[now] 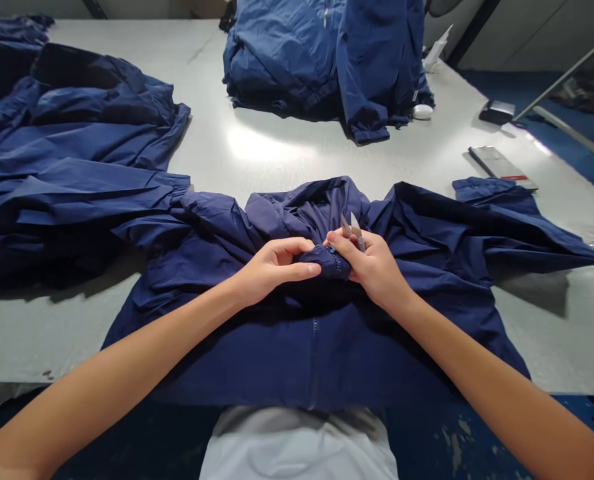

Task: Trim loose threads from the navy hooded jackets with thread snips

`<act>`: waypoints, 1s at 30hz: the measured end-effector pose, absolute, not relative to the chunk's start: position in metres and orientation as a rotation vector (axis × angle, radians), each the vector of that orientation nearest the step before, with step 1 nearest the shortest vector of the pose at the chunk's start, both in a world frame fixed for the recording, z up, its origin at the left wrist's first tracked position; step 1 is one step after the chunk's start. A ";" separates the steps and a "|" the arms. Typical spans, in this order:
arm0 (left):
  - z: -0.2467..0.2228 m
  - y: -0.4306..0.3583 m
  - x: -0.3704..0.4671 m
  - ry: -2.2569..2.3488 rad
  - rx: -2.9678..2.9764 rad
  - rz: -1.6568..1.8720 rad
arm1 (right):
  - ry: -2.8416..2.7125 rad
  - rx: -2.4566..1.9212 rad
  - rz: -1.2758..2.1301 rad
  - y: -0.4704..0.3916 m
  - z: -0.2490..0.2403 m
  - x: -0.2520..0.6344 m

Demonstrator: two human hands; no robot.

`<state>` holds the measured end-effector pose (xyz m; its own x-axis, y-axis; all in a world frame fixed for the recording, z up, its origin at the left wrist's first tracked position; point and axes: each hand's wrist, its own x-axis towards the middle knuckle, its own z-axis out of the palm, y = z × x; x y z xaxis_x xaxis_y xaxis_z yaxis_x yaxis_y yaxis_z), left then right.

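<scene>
- the left hand (pixel 271 268) was closed on a bunched fold (pixel 337 261) of navy fabric, with the thumb laid along it.
- the right hand (pixel 373 268) gripped the other end of the same fold between thumb and fingers, just beside the left hand; it also held small metal snips (pixel 355 232), whose blades poked up between the fingers, pointing away from the person.
- the navy garment (pixel 257 350) lay crumpled under and around both hands, with a seam running toward the person below them.
- to the right of the right hand, a gathered cuff (pixel 491 190) stuck out.
- left of the left hand, a heap of navy garments (pixel 91 143) lay on the pale surface (pixel 207 133), one sleeve reaching in to the garment.
- straight beyond the hands, well apart from them, sat a pile of blue garments (pixel 287 60), with a white rounded object (pixel 422 112) at its right edge.
- beyond and to the right of the right hand were a flat case (pixel 501 167) and, farther off, a small dark box (pixel 497 112).
- nearest the person, below the hands, white cloth (pixel 299 447) showed.
</scene>
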<state>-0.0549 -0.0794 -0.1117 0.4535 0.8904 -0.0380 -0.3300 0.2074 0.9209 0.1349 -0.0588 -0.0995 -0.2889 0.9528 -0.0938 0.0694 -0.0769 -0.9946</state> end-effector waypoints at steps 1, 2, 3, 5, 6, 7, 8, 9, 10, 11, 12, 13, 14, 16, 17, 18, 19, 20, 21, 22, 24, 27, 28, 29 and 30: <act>-0.112 -0.080 -0.054 0.662 1.023 0.960 | -1.462 -1.156 1.429 -0.060 -0.098 0.134; -0.112 -0.081 -0.054 0.655 1.025 0.975 | -1.499 -1.152 1.390 -0.061 -0.096 0.134; -0.112 -0.081 -0.053 0.649 1.028 0.987 | -1.540 -1.148 1.348 -0.062 -0.095 0.134; -0.112 -0.082 -0.053 0.648 1.033 1.001 | -1.629 -1.145 1.258 -0.064 -0.091 0.135; -0.112 -0.082 -0.053 0.653 1.033 1.003 | -1.672 -1.144 1.209 -0.065 -0.090 0.135; -0.112 -0.082 -0.053 0.660 1.031 1.000 | -1.710 -1.141 1.155 -0.066 -0.089 0.136; -0.112 -0.082 -0.053 0.666 1.027 0.993 | -1.741 -1.139 1.099 -0.067 -0.088 0.136; -0.112 -0.082 -0.054 0.671 1.024 0.982 | -1.762 -1.141 1.047 -0.068 -0.087 0.136; -0.113 -0.083 -0.055 0.673 1.022 0.969 | -1.773 -1.146 1.005 -0.068 -0.087 0.137; -0.113 -0.083 -0.055 0.677 1.023 0.958 | -1.775 -1.151 0.980 -0.069 -0.087 0.137; -0.112 -0.083 -0.055 0.686 1.029 0.947 | -1.772 -1.156 0.975 -0.069 -0.087 0.137; -0.112 -0.084 -0.055 0.702 1.040 0.939 | -1.766 -1.158 0.992 -0.069 -0.087 0.137; -0.111 -0.084 -0.055 0.727 1.056 0.930 | -1.756 -1.158 1.023 -0.069 -0.088 0.138; -0.108 -0.084 -0.054 0.790 1.103 0.895 | -1.717 -1.150 1.108 -0.069 -0.088 0.138; -0.106 -0.084 -0.053 0.817 1.130 0.872 | -1.680 -1.144 1.160 -0.068 -0.089 0.138; -0.104 -0.084 -0.052 0.838 1.156 0.858 | -1.632 -1.135 1.222 -0.068 -0.089 0.138; -0.103 -0.083 -0.051 0.854 1.185 0.855 | -1.579 -1.123 1.292 -0.068 -0.089 0.138; -0.102 -0.083 -0.050 0.867 1.216 0.870 | -1.529 -1.108 1.364 -0.067 -0.089 0.138; -0.101 -0.083 -0.049 0.881 1.247 0.902 | -1.489 -1.090 1.429 -0.067 -0.089 0.138; -0.100 -0.084 -0.048 0.896 1.280 0.940 | -1.461 -1.074 1.480 -0.067 -0.089 0.138; -0.099 -0.085 -0.048 0.930 1.354 0.982 | -1.443 -1.060 1.526 -0.067 -0.089 0.138; -0.098 -0.088 -0.047 0.960 1.460 0.928 | -1.445 -1.063 1.547 -0.066 -0.089 0.138; -0.098 -0.089 -0.047 0.965 1.484 0.914 | -1.444 -1.060 1.573 -0.066 -0.090 0.139; -0.098 -0.090 -0.047 0.966 1.495 0.915 | -1.443 -1.053 1.606 -0.065 -0.090 0.139; -0.099 -0.090 -0.046 0.965 1.492 0.928 | -1.444 -1.045 1.641 -0.064 -0.090 0.140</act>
